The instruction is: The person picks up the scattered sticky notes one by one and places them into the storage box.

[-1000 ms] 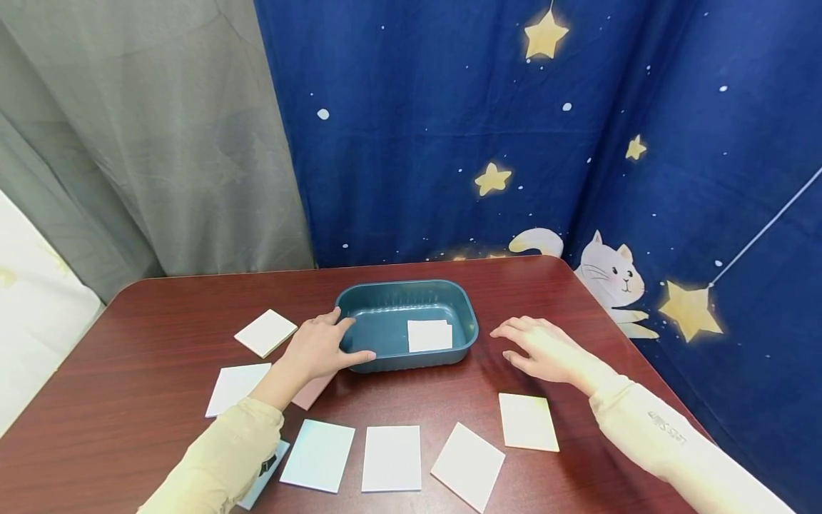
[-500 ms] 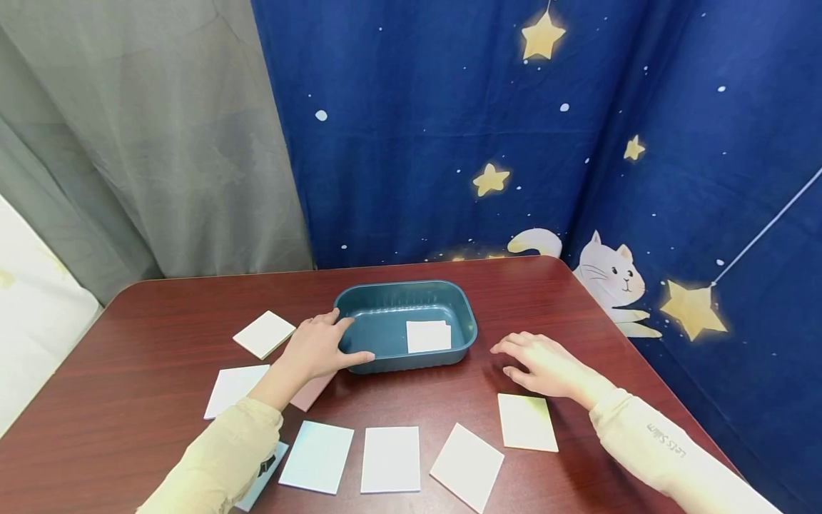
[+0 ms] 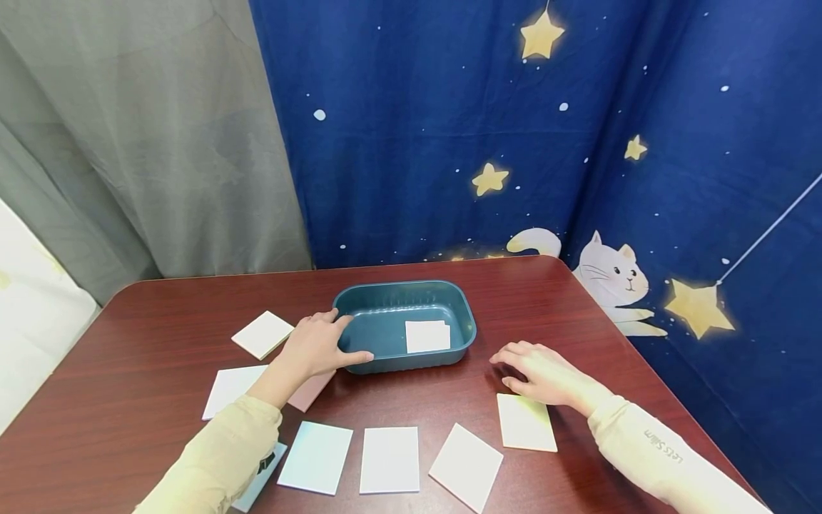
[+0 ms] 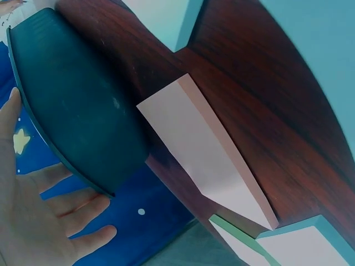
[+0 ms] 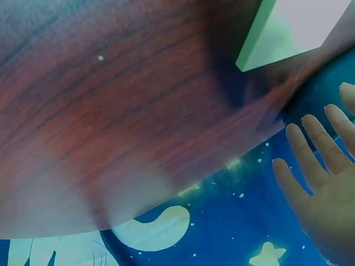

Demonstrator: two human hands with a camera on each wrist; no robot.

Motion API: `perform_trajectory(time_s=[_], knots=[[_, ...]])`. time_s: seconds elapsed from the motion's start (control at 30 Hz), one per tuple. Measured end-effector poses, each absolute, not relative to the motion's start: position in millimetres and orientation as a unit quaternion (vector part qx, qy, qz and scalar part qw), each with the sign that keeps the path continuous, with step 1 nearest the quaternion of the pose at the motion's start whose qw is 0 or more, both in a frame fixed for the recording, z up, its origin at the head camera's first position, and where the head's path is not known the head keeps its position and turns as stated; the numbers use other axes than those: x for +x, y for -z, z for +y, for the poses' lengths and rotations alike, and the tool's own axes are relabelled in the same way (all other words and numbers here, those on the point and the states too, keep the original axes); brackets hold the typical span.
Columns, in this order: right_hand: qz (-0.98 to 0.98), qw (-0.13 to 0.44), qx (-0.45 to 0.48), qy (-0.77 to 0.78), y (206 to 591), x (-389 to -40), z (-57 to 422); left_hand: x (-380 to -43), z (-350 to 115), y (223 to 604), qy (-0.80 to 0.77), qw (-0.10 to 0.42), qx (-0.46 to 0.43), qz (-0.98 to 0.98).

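Note:
My left hand [image 3: 316, 345] rests at the left end of a dark teal rectangular bin [image 3: 462, 314], thumb and fingers spread along its rim. In the left wrist view its fairly straight fingers overlap the edge of the bin. A pink pad of sticky notes [image 4: 199, 149] lies beside that end, partly under the hand in the head view. My right hand [image 3: 542, 371] hovers over the table right of the bin with nothing in it, fingers loosely bent. Just below it lies a pale yellow sticky-note pad [image 3: 526, 425]. White sticky notes [image 3: 427, 336] lie inside the bin, toward the right.
Along the front lie a light blue pad [image 3: 316, 458], a white pad [image 3: 389, 460] and a tilted pale pad [image 3: 467, 467]. More pads sit left, including a cream one [image 3: 263, 334] and a whitish one [image 3: 232, 389]. Curtains [image 3: 411, 143] hang behind the brown table [image 3: 160, 321].
My right hand has come down and toward me, from beside the bin to the yellow pad's far edge. My left hand has stayed at the bin.

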State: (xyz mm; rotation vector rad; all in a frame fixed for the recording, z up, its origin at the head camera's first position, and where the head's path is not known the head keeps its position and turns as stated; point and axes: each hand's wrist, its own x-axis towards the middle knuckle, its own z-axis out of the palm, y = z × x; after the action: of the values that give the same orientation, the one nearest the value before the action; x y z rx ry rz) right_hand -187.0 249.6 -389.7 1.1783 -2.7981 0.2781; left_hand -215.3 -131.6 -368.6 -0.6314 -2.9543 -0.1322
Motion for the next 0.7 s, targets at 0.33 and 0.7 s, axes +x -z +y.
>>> perform_trajectory(time_s=[0.33,0.7], knots=[[-0.917,0.028,0.389,-0.086,398.4,-183.7,252.4,-215.1,-131.7,367.3,0.041,0.060,-0.213,-0.974],[-0.922,-0.018,0.377,-0.091,401.7,-178.5,254.2,-214.9,-131.1,367.9,0.045,0.063,-0.213,-0.974]])
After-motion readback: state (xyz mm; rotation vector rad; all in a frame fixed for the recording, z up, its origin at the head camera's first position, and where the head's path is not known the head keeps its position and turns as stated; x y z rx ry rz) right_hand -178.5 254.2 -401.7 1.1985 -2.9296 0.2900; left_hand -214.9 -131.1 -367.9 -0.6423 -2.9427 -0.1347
